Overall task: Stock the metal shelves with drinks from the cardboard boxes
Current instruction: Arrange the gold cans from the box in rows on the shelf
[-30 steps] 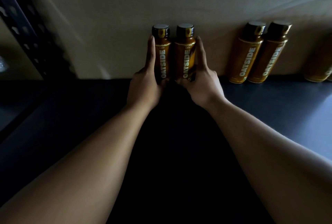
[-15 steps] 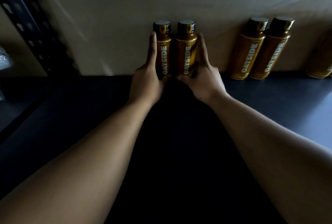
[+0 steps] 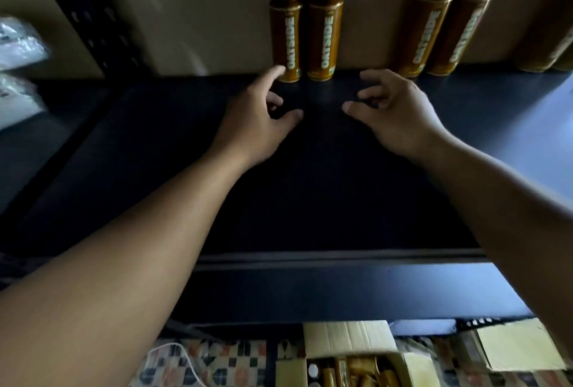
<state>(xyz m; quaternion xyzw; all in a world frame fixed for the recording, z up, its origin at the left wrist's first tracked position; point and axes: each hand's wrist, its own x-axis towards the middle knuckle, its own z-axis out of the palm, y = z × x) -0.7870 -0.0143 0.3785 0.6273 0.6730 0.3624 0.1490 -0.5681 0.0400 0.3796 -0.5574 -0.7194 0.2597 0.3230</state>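
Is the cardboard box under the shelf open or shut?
Open. The brown cardboard box has its flaps folded back, and golden bottles show inside.

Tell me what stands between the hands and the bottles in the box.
Only the shelf: left hand and right hand hover over its board, while the box lies below, nearer than its front edge. The box is open, nothing covering its bottles.
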